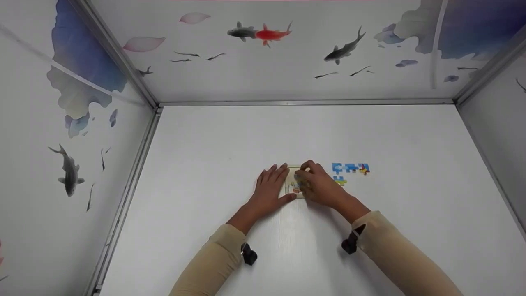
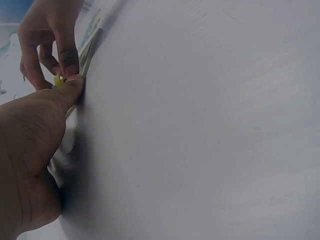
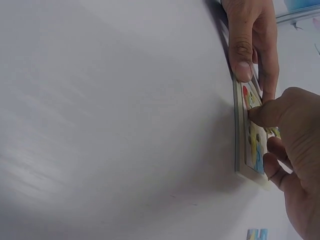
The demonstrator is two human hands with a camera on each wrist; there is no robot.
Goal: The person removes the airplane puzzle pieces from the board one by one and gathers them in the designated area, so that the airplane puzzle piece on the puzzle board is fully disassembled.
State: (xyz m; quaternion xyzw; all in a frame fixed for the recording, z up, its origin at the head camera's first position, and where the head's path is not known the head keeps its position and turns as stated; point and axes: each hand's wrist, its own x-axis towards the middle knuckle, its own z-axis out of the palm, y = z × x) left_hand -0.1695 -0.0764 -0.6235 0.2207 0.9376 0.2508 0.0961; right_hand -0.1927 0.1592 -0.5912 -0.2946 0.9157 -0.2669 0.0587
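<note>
A small wooden puzzle tray (image 1: 287, 188) lies flat on the table, with colourful pieces fitted in its lower part. My left hand (image 1: 269, 191) rests along its left side, fingers extended and the thumb (image 3: 243, 70) pressing the near rim. Over the tray's right half, my right hand (image 1: 324, 189) pinches a puzzle piece showing yellow (image 2: 58, 81); the fingers hide most of it. In the right wrist view the right thumb (image 3: 265, 114) is low against the picture surface, and the tray's pale edge (image 3: 240, 145) shows in front.
To the tray's right lie several loose puzzle pieces: a blue one (image 1: 337, 167), another blue one (image 1: 350, 167), one with red and yellow (image 1: 364, 168), and a blue-yellow one (image 1: 340, 181) beside the right hand. Printed walls with a metal rail (image 1: 246, 103) border the white table (image 1: 213, 139).
</note>
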